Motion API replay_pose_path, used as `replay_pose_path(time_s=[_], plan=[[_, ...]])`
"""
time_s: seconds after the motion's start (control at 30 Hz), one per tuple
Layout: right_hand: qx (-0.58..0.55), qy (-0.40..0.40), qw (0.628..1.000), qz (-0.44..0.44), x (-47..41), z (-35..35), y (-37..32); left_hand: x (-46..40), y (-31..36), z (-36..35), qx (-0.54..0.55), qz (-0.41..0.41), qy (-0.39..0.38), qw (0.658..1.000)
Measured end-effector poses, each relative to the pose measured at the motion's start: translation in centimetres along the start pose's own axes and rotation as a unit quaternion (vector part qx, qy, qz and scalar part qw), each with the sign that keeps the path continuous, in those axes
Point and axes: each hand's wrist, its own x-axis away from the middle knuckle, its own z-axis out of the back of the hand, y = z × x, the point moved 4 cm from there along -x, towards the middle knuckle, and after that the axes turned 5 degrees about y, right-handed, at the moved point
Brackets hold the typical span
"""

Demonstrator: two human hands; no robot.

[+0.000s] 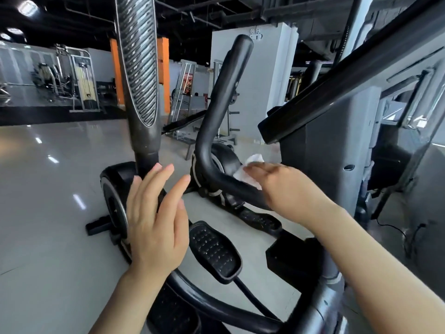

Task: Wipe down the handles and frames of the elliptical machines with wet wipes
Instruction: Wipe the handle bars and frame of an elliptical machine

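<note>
White wet wipe (249,170), black curved handle (212,131), grey diagonally ribbed grip (138,59), orange pillars (116,68).

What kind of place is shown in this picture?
Most likely a gym: an elliptical machine with a curved handle and foot pedal stands in front, and weight machines stand across the shiny floor.
</note>
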Motion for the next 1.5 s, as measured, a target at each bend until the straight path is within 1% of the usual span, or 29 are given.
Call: replay_pose_path(time_s=[0.03,0.07,0.1,0.13,0.17,0.23,0.27,0.3,0.37,0.5,0.63,0.7,0.8,0.83,0.87,0.9,0.93,0.97,1.0,1.03,1.1,1.13,1.2,1.23,1.3,1.43,1.47,1.5], plan=[[-0.018,0.071,0.997,-0.006,-1.2,0.1,-0.6,0.6,0.4,0.1,0.004,0.006,0.000,1.000],[-0.023,0.135,0.991,0.007,-2.7,-0.2,-1.4,1.2,0.6,0.1,0.010,0.012,-0.008,1.000],[-0.014,0.192,0.980,0.044,-4.3,-0.4,-2.7,1.7,0.8,0.1,0.018,0.016,-0.019,1.000],[0.004,0.221,0.970,0.097,-5.8,-1.1,-4.1,2.1,1.0,0.1,0.025,0.020,-0.031,0.999],[0.043,0.208,0.967,0.143,-7.0,-2.2,-5.2,2.5,1.0,0.2,0.028,0.024,-0.042,0.998],[0.128,0.126,0.963,0.202,-8.0,-4.6,-6.3,3.2,0.7,0.5,0.021,0.039,-0.055,0.997],[0.153,0.093,0.959,0.222,-7.7,-5.5,-6.1,3.5,0.5,0.7,0.017,0.047,-0.059,0.997],[0.164,0.076,0.952,0.248,-6.8,-6.0,-5.8,3.8,0.4,0.8,0.016,0.053,-0.060,0.997],[0.175,0.081,0.933,0.303,-4.2,-6.4,-4.6,4.0,0.3,0.6,0.021,0.055,-0.064,0.996],[0.153,0.062,0.918,0.361,1.0,-6.2,-0.1,4.7,1.4,-1.2,0.063,0.070,-0.094,0.991],[0.166,0.018,0.915,0.367,4.9,-5.2,3.3,5.1,3.4,-4.6,0.116,0.079,-0.175,0.975],[0.179,0.021,0.919,0.351,6.8,-4.9,4.7,5.2,3.6,-6.3,0.136,0.102,-0.214,0.962],[0.164,0.034,0.945,0.279,9.7,-4.9,6.9,5.5,3.5,-8.3,0.136,0.116,-0.270,0.946],[0.135,0.050,0.964,0.225,10.6,-4.9,7.7,5.6,3.4,-8.8,0.130,0.112,-0.279,0.945],[0.088,0.077,0.982,0.147,11.4,-4.7,8.4,5.8,3.4,-9.1,0.125,0.109,-0.282,0.945],[0.030,0.122,0.991,0.050,12.0,-4.5,8.8,6.1,3.5,-9.3,0.121,0.106,-0.281,0.946],[-0.033,0.177,0.983,-0.041,12.2,-4.3,9.0,6.2,3.6,-9.4,0.120,0.107,-0.278,0.947],[-0.089,0.232,0.962,-0.115,12.0,-4.2,8.7,6.2,3.7,-9.5,0.119,0.113,-0.271,0.948],[-0.136,0.263,0.940,-0.167,11.3,-4.6,8.2,6.2,3.8,-9.6,0.121,0.120,-0.267,0.949],[-0.181,0.270,0.926,-0.193,10.3,-5.2,7.3,6.2,3.9,-9.7,0.123,0.126,-0.265,0.948],[-0.258,0.269,0.903,-0.213,8.3,-6.7,5.4,6.1,4.0,-9.6,0.130,0.124,-0.267,0.947],[-0.287,0.285,0.885,-0.231,7.7,-7.4,4.7,6.1,3.9,-9.4,0.134,0.119,-0.269,0.946],[-0.310,0.332,0.847,-0.278,7.5,-7.6,3.3,5.9,3.7,-8.6,0.148,0.123,-0.271,0.943],[-0.314,0.347,0.837,-0.282,7.6,-7.3,2.5,5.7,3.7,-8.2,0.156,0.128,-0.268,0.942],[-0.328,0.359,0.835,-0.257,8.0,-6.5,0.7,5.4,3.9,-7.3,0.169,0.130,-0.251,0.944],[-0.390,0.313,0.851,-0.162,7.2,-4.3,-2.4,4.1,4.8,-5.4,0.187,0.117,-0.207,0.953],[-0.378,0.325,0.853,-0.158,6.9,-3.9,-2.1,3.6,4.8,-4.8,0.187,0.113,-0.196,0.956],[-0.353,0.346,0.852,-0.174,6.7,-3.8,-1.1,3.1,4.8,-4.0,0.184,0.110,-0.186,0.959]])
